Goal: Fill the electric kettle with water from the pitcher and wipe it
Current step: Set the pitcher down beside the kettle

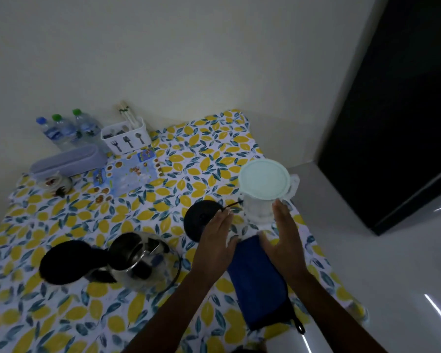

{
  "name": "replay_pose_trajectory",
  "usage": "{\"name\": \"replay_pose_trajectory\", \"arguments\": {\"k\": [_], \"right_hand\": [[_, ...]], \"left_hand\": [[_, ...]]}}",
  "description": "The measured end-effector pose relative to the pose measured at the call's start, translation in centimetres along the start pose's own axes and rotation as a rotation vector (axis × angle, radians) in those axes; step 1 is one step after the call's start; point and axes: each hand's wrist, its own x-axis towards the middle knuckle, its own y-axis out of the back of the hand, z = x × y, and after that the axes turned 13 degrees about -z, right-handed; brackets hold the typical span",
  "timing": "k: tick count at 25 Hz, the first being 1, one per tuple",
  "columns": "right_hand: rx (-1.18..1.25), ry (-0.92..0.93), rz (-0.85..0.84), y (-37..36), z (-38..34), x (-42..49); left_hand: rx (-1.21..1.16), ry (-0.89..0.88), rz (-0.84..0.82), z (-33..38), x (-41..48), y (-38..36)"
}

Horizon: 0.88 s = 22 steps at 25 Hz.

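A clear pitcher (259,212) with a pale green lid stands near the table's right edge. My left hand (215,238) and my right hand (284,238) are open on either side of it, fingers extended, apart from its walls. A folded blue cloth (259,284) lies between my forearms. The steel electric kettle (133,258) stands to the left with its black lid flipped open. Its round black base (197,220) sits by my left fingertips, the cord trailing toward the pitcher.
The table wears a lemon-print cloth (87,301). Three water bottles (66,131), a white cutlery caddy (126,136), a lilac box (66,160) and a small cup (57,183) stand at the back left. A dark cabinet (397,110) stands right.
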Motion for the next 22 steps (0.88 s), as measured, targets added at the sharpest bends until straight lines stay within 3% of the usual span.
{"name": "replay_pose_trajectory", "arguments": {"k": [6, 11, 15, 17, 19, 22], "right_hand": [[-0.191, 0.105, -0.375, -8.9, -7.1, -3.2], [-0.276, 0.216, -0.449, -15.3, -13.2, -2.9], [-0.225, 0.173, -0.475, -18.3, -16.3, -2.5], [-0.165, 0.119, -0.477, -18.9, -16.9, -2.4], [-0.12, 0.073, -0.46, -19.1, -17.2, -2.3], [-0.105, 0.022, -0.453, -19.1, -17.0, -2.1]], "left_hand": [[0.045, 0.107, 0.115, -6.9, -9.3, 4.5], [0.041, 0.189, 0.273, -11.9, -15.9, 9.7], [0.122, 0.231, 0.481, -15.4, -20.3, 13.4], [-0.032, 0.347, 0.579, -16.5, -21.7, 14.3], [-0.296, 0.42, 0.563, -17.1, -22.3, 14.5], [-0.406, 0.296, 0.499, -17.5, -21.8, 14.8]]}}
